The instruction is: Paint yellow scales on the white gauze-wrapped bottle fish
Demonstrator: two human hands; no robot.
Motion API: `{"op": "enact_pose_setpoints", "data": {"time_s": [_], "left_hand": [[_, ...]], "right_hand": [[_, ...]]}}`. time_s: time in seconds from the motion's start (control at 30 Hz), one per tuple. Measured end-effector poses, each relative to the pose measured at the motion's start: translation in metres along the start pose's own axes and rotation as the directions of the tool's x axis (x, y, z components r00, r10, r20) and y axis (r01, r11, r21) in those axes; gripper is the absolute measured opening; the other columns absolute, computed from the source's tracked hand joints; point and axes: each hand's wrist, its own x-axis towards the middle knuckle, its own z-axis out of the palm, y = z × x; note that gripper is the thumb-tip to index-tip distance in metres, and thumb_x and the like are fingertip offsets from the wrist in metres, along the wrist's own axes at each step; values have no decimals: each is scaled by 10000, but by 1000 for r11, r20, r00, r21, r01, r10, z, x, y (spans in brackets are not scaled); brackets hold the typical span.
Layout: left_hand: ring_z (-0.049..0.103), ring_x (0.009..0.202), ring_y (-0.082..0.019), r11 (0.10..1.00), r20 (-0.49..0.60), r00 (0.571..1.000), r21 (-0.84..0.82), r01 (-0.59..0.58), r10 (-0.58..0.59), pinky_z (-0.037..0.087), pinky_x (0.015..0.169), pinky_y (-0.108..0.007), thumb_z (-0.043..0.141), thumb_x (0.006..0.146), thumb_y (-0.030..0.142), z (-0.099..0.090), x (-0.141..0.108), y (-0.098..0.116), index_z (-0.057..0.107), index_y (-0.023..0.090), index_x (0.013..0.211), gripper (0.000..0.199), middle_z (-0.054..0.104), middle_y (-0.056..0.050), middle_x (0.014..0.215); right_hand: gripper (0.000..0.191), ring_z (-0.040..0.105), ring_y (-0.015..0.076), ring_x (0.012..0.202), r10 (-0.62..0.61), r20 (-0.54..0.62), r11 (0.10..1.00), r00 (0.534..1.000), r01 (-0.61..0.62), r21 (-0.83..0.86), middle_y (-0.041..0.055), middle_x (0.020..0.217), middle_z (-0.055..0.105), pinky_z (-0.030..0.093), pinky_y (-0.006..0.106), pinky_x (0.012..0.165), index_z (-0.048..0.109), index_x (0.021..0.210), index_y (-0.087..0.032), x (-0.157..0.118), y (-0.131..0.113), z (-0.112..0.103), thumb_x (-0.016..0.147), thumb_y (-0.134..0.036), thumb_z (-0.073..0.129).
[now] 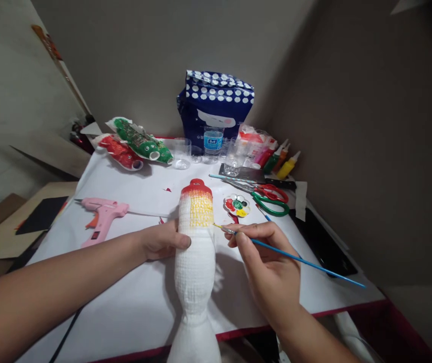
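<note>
Grey walls point(136, 55) stand behind a white-covered table point(132, 295), and everything on it I place by the gauze-wrapped form point(195, 262) I am painting. Well left of the form lies a pink glue gun point(106, 214); beyond the form, to its left, rest a red fish point(119, 153) and a green fish point(140, 141). My left forearm slants in from the form's near left, and my left hand point(166, 241) is closed around its side, thumb across the front, the fingers hidden behind it. The form itself sits straight ahead of me, red end pointing away, white end towards me past the table's near edge. I judge the step to be laying yellow below the red; carrying the band around the right side would call for light dabs and a slight roll from the left. Just right of the form is a flower-shaped palette point(234, 197). My right hand point(272, 267), wrist bent inward, pinches a blue paintbrush point(314, 265) close to its bristles between thumb and fingers, the handle trailing away from the form. Its tip is at the form's right edge; whether it touches, I cannot tell. Farther right lies a black phone point(329, 247).
</note>
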Motion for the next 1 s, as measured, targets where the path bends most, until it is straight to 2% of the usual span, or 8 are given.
{"op": "enact_pose_setpoints", "data": {"time_s": [0.1, 0.3, 0.57, 0.7, 0.9, 1.0], "left_hand": [[708, 985, -283, 1000, 1, 1000, 22, -9, 9, 546, 831, -291, 898, 628, 510, 1, 1, 0, 695, 111, 1207, 731, 759, -151, 1058], [724, 948, -284, 1000, 25, 1000, 30, -9, 8, 539, 727, -269, 881, 664, 493, 0, 0, 0, 681, 118, 1242, 717, 764, -154, 1053], [729, 834, -233, 999, 42, 999, 17, -29, 28, 545, 750, -263, 875, 689, 477, 2, 1, 1, 734, 122, 1152, 600, 785, -115, 930], [735, 826, -248, 999, 35, 999, 16, -28, 27, 546, 746, -275, 877, 684, 481, 2, 1, 2, 733, 116, 1144, 605, 784, -111, 871], [734, 902, -281, 999, 38, 999, 35, -19, 18, 551, 755, -290, 880, 669, 503, 3, 1, 3, 706, 121, 1207, 682, 779, -139, 991], [737, 866, -264, 999, 32, 999, 25, -22, 21, 549, 737, -272, 886, 669, 496, 3, 0, 2, 726, 119, 1177, 653, 781, -135, 962]], "right_hand": [[85, 730, 160, 700, 52, -15, 999, 999, -52, -3, 26, 840, 782, 618, 286, 674, 683, 813, -231, 1, 2, 5, 889, -195, 696], [89, 771, 201, 771, 111, 7, 993, 994, -111, 43, 9, 760, 754, 628, 317, 709, 658, 822, -235, -1, 7, 4, 903, -237, 694], [90, 782, 190, 811, 118, 19, 992, 993, -119, 42, 8, 761, 748, 632, 288, 747, 652, 824, -228, -2, 8, 5, 909, -223, 683], [77, 780, 192, 818, 114, 37, 993, 993, -115, 28, 19, 805, 770, 633, 292, 746, 658, 838, -227, -2, 9, 4, 911, -236, 684], [73, 779, 192, 810, 102, 46, 995, 994, -102, 0, 14, 805, 773, 624, 287, 731, 655, 843, -226, -3, 11, 1, 912, -234, 680], [85, 780, 194, 797, 88, 28, 996, 996, -89, 16, 12, 780, 764, 628, 290, 721, 648, 827, -222, -1, 10, 1, 906, -221, 681]]}}
